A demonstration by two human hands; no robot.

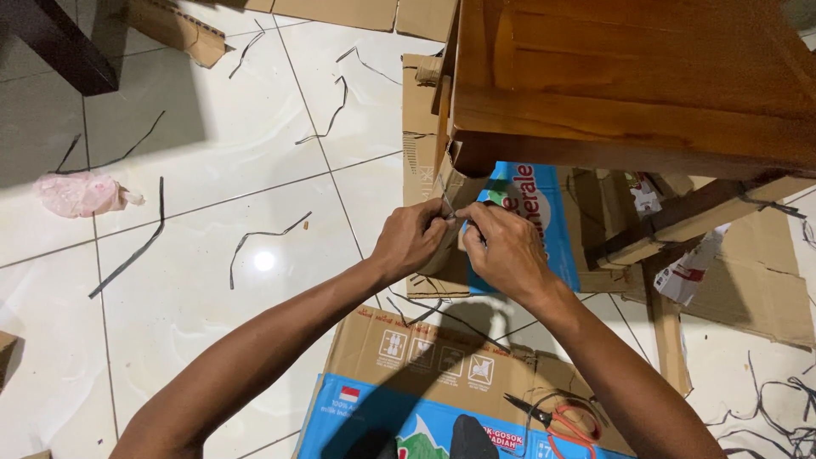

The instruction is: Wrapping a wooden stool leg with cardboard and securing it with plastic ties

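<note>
Both hands meet low at the front corner of a wooden piece of furniture (pixel 629 93), just under its near edge. The left hand (pixel 412 242) has its fingers curled in and pinched together on a thin pale strip (pixel 448 206), which runs up from the fingertips toward the cardboard-wrapped leg (pixel 459 183). The right hand (pixel 506 251) is closed the same way, thumb and forefinger pressed together on the strip right beside the left; the two sets of fingertips touch or nearly so. Whether the strip is tape, cord or plastic band is too fine to tell. Behind the hands, a blue-printed cardboard sheet (pixel 531 225) leans against the furniture. Flattened brown cardboard (pixel 425 348) lies on the floor beneath the forearms, with a blue printed panel at its near end. Red-handled scissors (pixel 565 418) rest on that cardboard, near the right forearm, blades pointing left. White glossy floor tiles (pixel 195 255) all around, littered with thin dark strips (pixel 127 255). A crumpled pink plastic bag (pixel 81 194) sits well apart on the left. More torn cardboard (pixel 756 280) lies under the furniture on the right.
</note>
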